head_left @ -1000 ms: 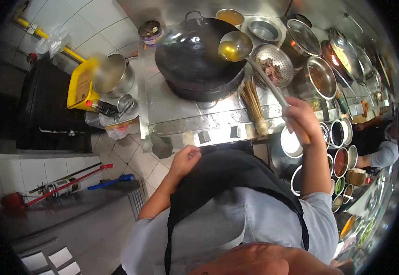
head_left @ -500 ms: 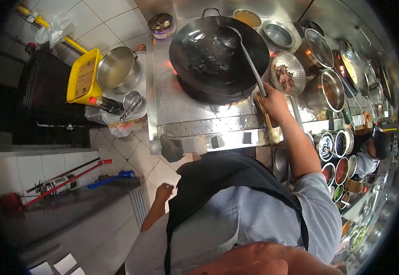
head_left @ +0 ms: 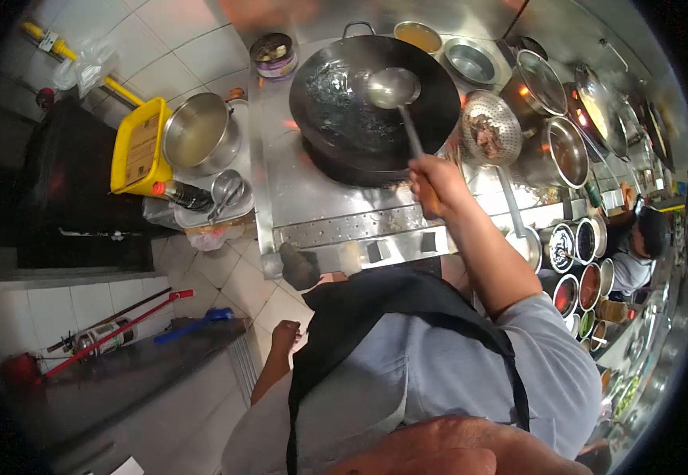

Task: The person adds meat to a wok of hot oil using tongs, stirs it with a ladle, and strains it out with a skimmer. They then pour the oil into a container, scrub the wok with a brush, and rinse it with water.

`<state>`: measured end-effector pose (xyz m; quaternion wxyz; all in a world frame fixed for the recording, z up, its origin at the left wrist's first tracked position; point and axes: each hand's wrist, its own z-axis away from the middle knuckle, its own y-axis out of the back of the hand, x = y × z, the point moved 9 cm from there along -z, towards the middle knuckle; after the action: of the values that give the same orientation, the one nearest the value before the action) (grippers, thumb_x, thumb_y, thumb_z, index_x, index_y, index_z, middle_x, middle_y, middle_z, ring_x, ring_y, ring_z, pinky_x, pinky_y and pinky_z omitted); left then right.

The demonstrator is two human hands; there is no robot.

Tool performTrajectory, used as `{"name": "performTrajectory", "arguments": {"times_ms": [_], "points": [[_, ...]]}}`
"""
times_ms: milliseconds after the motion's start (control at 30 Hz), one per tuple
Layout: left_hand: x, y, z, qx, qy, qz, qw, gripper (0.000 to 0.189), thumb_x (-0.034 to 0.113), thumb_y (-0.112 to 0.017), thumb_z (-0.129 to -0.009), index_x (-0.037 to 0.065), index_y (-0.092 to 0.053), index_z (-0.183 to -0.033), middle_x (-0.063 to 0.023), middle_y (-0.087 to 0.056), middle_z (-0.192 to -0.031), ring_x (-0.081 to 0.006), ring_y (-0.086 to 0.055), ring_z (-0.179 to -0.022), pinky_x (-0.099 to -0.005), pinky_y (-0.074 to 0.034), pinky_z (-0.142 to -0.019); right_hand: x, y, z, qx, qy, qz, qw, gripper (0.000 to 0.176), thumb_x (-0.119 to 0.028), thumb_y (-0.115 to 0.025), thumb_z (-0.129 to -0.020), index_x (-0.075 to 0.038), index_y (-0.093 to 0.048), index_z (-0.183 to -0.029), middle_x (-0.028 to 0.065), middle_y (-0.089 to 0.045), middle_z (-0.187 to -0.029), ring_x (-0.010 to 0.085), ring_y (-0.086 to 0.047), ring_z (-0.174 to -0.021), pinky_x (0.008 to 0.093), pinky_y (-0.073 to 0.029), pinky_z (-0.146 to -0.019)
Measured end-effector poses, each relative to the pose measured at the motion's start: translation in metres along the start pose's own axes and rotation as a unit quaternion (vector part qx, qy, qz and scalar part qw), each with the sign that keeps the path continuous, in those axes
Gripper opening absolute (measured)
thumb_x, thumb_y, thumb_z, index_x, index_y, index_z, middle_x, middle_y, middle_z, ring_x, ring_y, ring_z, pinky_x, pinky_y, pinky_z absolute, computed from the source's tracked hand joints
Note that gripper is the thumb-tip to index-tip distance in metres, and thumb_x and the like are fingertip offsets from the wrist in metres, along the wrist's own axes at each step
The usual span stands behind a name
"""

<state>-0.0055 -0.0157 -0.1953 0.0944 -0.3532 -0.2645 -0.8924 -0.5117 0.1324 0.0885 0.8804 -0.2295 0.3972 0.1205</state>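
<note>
My right hand point(head_left: 437, 184) is closed round the handle of a metal ladle point(head_left: 394, 88), whose bowl is over the large black wok point(head_left: 336, 131) on the stove. The wok's inside looks wet and shiny. Right of the wok, a perforated strainer point(head_left: 492, 128) holds some dark meat-like pieces. My left hand point(head_left: 286, 336) hangs low beside the apron, away from the stove; its fingers look curled, but whether anything is in them is too small to tell. A dark cloth point(head_left: 299, 267) hangs at the stove's front edge near it.
At left stand a steel pot point(head_left: 196, 134), a yellow bin point(head_left: 140, 147) and a sauce bottle point(head_left: 182, 195). A tin point(head_left: 273, 57) and metal bowls point(head_left: 471, 62) are behind. Pots point(head_left: 567, 153) and sauce containers line the right, where another person point(head_left: 636, 248) stands.
My right hand has moved left with the ladle, whose bowl has turned and shifted toward me. The bamboo brush that was by my right hand no longer shows clearly.
</note>
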Motion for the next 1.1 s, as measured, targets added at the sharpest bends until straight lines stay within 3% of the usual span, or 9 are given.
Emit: {"name": "performTrajectory", "arguments": {"times_ms": [267, 400, 467, 500, 667, 833, 933, 1033, 1100], "points": [[-0.014, -0.02, 0.003, -0.108, -0.083, -0.344, 0.929, 0.023, 0.021, -0.067, -0.079, 0.006, -0.065, -0.097, -0.0086, -0.066, -0.075, -0.0209, -0.066, -0.064, -0.0327, -0.053, -0.056, -0.013, 0.034, 0.056, -0.022, 0.007, 0.371, 0.928, 0.055, -0.008, -0.059, -0.077, 0.0, -0.055, -0.131, 0.0057, -0.058, -0.069, 0.0153, -0.056, -0.053, 0.0291, -0.045, -0.047], [-0.005, -0.014, 0.005, -0.011, -0.238, -0.296, 0.925, 0.015, 0.016, -0.067, -0.079, 0.006, -0.064, -0.089, -0.0082, -0.064, -0.069, -0.0206, -0.063, -0.059, -0.0329, -0.05, -0.052, -0.015, 0.026, 0.002, 0.155, 0.138, 0.684, 0.699, 0.07, -0.011, -0.055, -0.079, -0.005, -0.038, -0.146, 0.0285, -0.066, -0.089, 0.0381, -0.067, -0.081, 0.046, -0.052, -0.076], [-0.091, -0.017, -0.01, -0.012, 0.245, 0.119, 0.962, 0.013, 0.016, -0.065, -0.084, 0.003, -0.061, -0.083, -0.0076, -0.06, -0.066, -0.0186, -0.057, -0.051, -0.0323, -0.046, -0.045, -0.021, 0.031, -0.012, 0.185, 0.134, 0.684, 0.693, 0.071, -0.012, -0.054, -0.079, -0.006, -0.036, -0.147, 0.0301, -0.066, -0.093, 0.0407, -0.066, -0.087, 0.0482, -0.051, -0.08], [-0.087, -0.022, -0.017, -0.033, 0.229, 0.164, 0.959, 0.018, 0.018, -0.063, -0.086, 0.002, -0.059, -0.079, -0.0067, -0.056, -0.063, -0.0167, -0.053, -0.047, -0.0309, -0.042, -0.041, -0.026, 0.037, -0.012, 0.219, 0.129, 0.683, 0.684, 0.072, -0.012, -0.054, -0.079, -0.006, -0.034, -0.148, 0.0317, -0.065, -0.097, 0.0434, -0.064, -0.093, 0.0504, -0.049, -0.084], [-0.06, -0.008, -0.013, -0.06, 0.131, 0.082, 0.986, 0.016, 0.018, -0.062, -0.086, 0.005, -0.06, -0.078, -0.0063, -0.056, -0.063, -0.0175, -0.054, -0.049, -0.0321, -0.044, -0.043, -0.045, 0.052, -0.003, 0.189, 0.28, 0.632, 0.697, 0.065, -0.012, -0.059, -0.079, -0.005, -0.045, -0.141, 0.0254, -0.067, -0.087, 0.0376, -0.067, -0.078, 0.0452, -0.053, -0.071], [-0.028, -0.002, 0.004, -0.012, -0.298, -0.148, 0.943, 0.017, 0.023, -0.07, -0.077, 0.01, -0.064, -0.086, -0.0057, -0.066, -0.073, -0.0229, -0.064, -0.064, -0.034, -0.054, -0.058, -0.016, 0.031, 0.012, -0.052, -0.001, 0.234, 0.971, 0.037, -0.012, -0.061, -0.084, 0.001, -0.056, -0.118, 0.007, -0.058, -0.068, 0.0151, -0.051, -0.043, 0.0293, -0.044, -0.042], [-0.016, 0.004, -0.013, -0.03, -0.153, -0.106, 0.982, 0.018, 0.024, -0.067, -0.08, 0.007, -0.063, -0.086, -0.0068, -0.065, -0.072, -0.0224, -0.064, -0.062, -0.0349, -0.053, -0.056, 0.019, 0.011, -0.024, -0.077, -0.1, -0.101, 0.987, 0.009, -0.013, -0.057, -0.092, -0.008, -0.05, -0.089, 0.0039, -0.054, -0.066, 0.0113, -0.047, -0.045, 0.0261, -0.039, -0.041], [-0.009, 0.015, 0.005, -0.029, 0.095, -0.027, 0.995, 0.021, 0.024, -0.063, -0.083, 0.003, -0.062, -0.086, -0.0085, -0.064, -0.07, -0.0217, -0.064, -0.06, -0.0361, -0.052, -0.053, 0.019, -0.013, -0.029, -0.029, -0.009, -0.082, 0.996, 0.009, -0.01, -0.057, -0.089, -0.008, -0.055, -0.098, 0.0032, -0.056, -0.07, 0.013, -0.049, -0.05, 0.0268, -0.041, -0.044], [-0.034, 0.013, -0.007, -0.013, 0.017, -0.036, 0.999, 0.022, 0.024, -0.061, -0.084, 0.002, -0.062, -0.085, -0.0087, -0.063, -0.069, -0.0213, -0.063, -0.057, -0.0359, -0.051, -0.052, 0.015, -0.001, -0.01, 0.006, 0.04, 0.058, 0.997, 0.016, -0.009, -0.057, -0.087, -0.006, -0.056, -0.103, 0.0029, -0.055, -0.069, 0.0135, -0.049, -0.051, 0.0269, -0.042, -0.044]]}}
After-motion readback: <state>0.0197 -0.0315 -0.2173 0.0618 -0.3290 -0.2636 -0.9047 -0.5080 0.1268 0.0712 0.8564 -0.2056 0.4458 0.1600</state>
